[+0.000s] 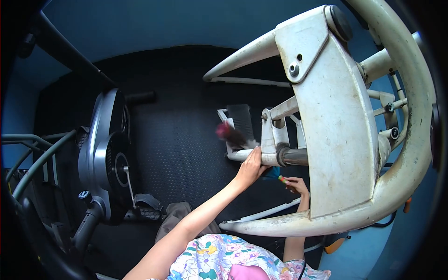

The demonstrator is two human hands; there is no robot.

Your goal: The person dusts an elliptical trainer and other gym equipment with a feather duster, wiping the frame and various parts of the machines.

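My left hand point(251, 169) is closed over a white metal bar point(240, 155) low on a large exercise machine point(336, 126). Behind that bar, my right hand point(297, 185) grips the striped handle of a duster point(227, 132). The duster's fluffy head passes behind the bar and my left hand. Blue shows near the handle, then white, brown and a dark red tip on the far side. The tip is blurred by motion and lies close to a black ribbed foot pedal point(240, 122).
A grey exercise bike point(105, 154) stands at the left on the black textured floor point(172, 135). Curved white frame tubes point(266, 227) cross above my right forearm. A dark grey cloth-like item point(175, 219) is beside my left arm. Blue walls point(163, 23) surround the area.
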